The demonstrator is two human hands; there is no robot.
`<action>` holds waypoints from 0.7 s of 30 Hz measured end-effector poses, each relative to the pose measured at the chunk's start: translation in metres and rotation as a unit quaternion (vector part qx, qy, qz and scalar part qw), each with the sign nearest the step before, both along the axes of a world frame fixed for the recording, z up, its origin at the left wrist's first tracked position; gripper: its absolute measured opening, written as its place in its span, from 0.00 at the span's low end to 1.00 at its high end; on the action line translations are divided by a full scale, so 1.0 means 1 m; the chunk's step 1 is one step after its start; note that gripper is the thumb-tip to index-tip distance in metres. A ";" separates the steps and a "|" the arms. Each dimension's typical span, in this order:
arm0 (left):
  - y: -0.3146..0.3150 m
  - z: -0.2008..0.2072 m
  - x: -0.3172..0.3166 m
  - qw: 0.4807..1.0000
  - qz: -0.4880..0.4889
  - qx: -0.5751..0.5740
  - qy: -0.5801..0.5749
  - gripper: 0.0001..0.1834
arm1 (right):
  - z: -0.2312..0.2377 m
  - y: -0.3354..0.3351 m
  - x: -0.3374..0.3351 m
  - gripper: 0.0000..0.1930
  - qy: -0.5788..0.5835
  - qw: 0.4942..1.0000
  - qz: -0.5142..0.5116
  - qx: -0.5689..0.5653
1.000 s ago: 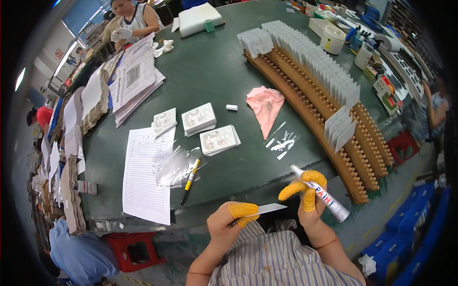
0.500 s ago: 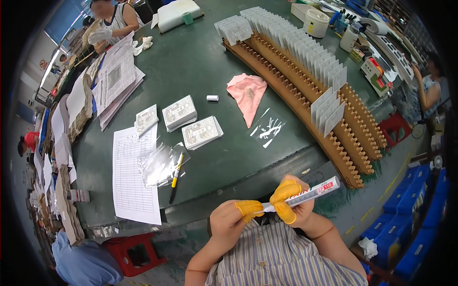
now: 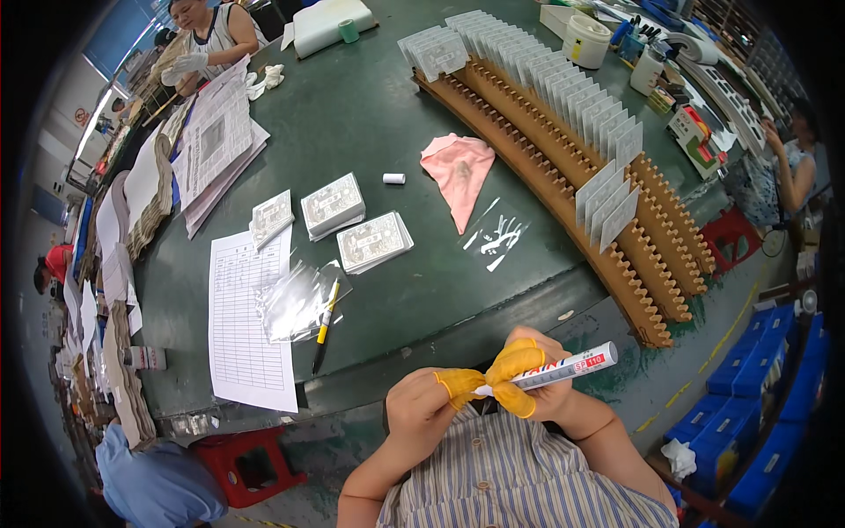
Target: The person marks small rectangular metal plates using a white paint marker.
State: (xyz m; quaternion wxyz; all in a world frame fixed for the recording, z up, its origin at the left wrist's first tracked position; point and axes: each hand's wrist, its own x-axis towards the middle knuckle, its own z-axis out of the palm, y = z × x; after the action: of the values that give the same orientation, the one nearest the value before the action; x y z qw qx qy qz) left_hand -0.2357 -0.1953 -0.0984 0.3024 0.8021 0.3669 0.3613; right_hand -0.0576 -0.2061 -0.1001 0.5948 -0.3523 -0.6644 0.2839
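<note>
Paint marker [image 3: 565,368], white: I hold it in the right hand [image 3: 521,363], grip wrapped around it, well in front of the pink cloth [image 3: 459,172]. The left hand [image 3: 429,401] has its grip pinched narrow; I cannot tell what is between its fingers. Left of the cloth lie three stacks of printed cards [image 3: 373,244]; right of it run brown notched racks [image 3: 620,286].

Form [image 3: 242,343] on table [image 3: 414,304] at left; plastic bags [image 3: 290,304] over its right edge, pen [image 3: 326,321] partly on bags. Three card stacks [image 3: 333,207] behind bags (leftmost overlapping form's far corner). Cloth [image 3: 458,172] right of stacks, cylinder [image 3: 393,179] between. Racks [image 3: 634,304] farther right, cards [image 3: 563,84] standing in them. Marker [image 3: 568,368] in right hand [image 3: 539,400], before table.
</note>
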 end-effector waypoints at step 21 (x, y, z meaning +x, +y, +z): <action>0.003 0.004 -0.006 0.998 0.036 -0.021 -0.040 0.11 | -0.005 0.002 0.005 0.06 -0.012 0.999 -0.039 0.034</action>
State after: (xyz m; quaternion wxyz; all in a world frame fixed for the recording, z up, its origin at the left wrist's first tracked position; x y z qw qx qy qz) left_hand -0.2417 -0.1921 -0.0946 0.3202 0.7669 0.3908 0.3958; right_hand -0.0528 -0.2038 -0.1047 0.6097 -0.3609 -0.6662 0.2331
